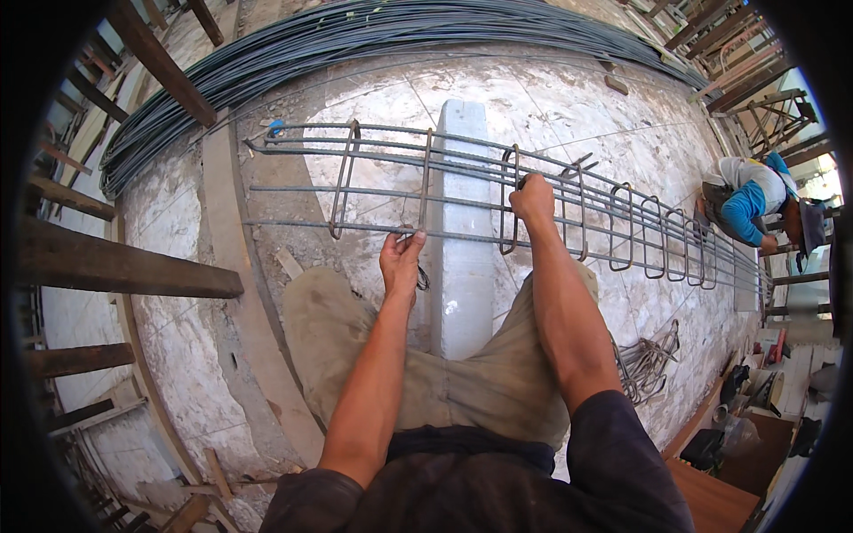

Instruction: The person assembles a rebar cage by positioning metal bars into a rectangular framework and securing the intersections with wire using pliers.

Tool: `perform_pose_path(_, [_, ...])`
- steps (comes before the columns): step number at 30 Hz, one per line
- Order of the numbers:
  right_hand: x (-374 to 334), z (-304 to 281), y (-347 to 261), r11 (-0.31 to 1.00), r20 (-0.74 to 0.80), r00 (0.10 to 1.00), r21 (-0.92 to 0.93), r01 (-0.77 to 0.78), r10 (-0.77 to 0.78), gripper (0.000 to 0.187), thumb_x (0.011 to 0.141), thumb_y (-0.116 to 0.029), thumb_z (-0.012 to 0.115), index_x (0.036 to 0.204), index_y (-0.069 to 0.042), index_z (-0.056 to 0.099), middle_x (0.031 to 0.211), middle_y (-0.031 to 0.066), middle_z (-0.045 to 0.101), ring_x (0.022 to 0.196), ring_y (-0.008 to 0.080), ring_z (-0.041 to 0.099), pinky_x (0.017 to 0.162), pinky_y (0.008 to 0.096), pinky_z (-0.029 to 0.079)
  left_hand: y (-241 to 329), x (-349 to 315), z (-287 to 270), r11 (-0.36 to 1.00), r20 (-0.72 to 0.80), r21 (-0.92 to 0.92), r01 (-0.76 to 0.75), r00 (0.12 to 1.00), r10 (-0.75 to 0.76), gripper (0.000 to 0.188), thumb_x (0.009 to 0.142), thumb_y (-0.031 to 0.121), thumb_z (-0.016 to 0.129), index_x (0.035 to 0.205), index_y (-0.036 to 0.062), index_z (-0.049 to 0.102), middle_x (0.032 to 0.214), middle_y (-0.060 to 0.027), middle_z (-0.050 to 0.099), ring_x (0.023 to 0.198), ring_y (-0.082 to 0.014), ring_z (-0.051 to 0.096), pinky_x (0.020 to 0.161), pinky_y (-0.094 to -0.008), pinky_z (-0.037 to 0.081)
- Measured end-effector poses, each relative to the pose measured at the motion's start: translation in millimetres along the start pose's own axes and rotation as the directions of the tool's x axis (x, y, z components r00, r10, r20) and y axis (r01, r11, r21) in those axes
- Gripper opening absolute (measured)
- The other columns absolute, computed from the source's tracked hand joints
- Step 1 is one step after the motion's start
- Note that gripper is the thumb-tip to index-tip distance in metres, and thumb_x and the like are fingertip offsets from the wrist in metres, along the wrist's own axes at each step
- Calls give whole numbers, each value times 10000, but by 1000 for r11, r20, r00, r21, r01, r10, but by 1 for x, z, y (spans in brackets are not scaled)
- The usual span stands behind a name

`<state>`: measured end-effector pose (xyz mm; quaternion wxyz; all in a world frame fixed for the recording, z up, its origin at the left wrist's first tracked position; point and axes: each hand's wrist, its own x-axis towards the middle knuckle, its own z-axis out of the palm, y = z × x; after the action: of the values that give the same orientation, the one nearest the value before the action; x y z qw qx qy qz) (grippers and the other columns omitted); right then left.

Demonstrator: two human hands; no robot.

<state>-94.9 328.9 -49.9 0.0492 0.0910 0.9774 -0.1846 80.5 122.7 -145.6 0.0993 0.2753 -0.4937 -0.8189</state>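
A long rebar cage (382, 191) lies crosswise before me, its ribbed bars resting over a pale concrete block (463, 293). My left hand (401, 264) is closed in a pinch at the near bar, touching the lower corner of a stirrup (426, 178). Thin dark loops of tie wire (423, 278) hang from that hand. Farther right, my right hand (534, 201) is a fist at the upper bars, beside another stirrup (504, 235). What sits inside the fist is mostly hidden; a small dark part shows at its top.
Long loose rebar (293, 46) lies bundled along the far side. Wooden posts (133, 258) stand at the left, by a plank (233, 222). Spare stirrups (647, 360) are heaped right of my leg. A co-worker in blue sleeves (745, 211) bends near the cage's right end.
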Motion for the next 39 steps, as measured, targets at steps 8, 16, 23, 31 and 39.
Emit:
perform_pose_path(8, [6,0,-1,999,37,999,38,22,-23,225,777,-74,739,986,6,753,1044,263,755,1028,426,731,902,492,579,5,-1,-1,999,13,14,51,999,-51,369,938,222,831,1199,57,630,1017,-34,706,912,-98,582,803,-252,431])
perform_pose_path(16, [11,5,4,997,-4,997,28,75,-75,214,740,-53,693,934,-27,780,958,248,759,963,407,741,879,472,581,2,-2,4,1000,18,5,10,1000,-10,308,951,259,815,1145,84,651,932,-7,719,693,-38,465,631,-213,349])
perform_pose_path(23, [7,-2,-2,998,56,997,37,52,-54,224,788,-72,725,1000,-11,763,1038,256,754,1032,417,729,913,490,576,3,-1,2,1000,6,24,12,1000,-13,315,952,261,815,1154,83,652,958,-16,734,709,-41,495,642,-215,371])
perform_pose_path(31, [6,4,-1,997,0,998,55,58,-58,222,756,-53,685,951,-32,789,970,249,762,970,408,743,885,472,582,3,1,-2,999,15,44,21,1000,-22,337,949,269,819,1169,78,650,970,-20,737,721,-51,505,649,-221,378])
perform_pose_path(39, [3,-1,1,996,-5,1000,83,20,-20,232,763,-55,679,967,-34,788,988,252,762,988,407,745,889,477,583,3,0,4,997,12,73,31,999,-32,339,952,268,816,1168,73,643,944,-13,722,717,-50,495,641,-217,372])
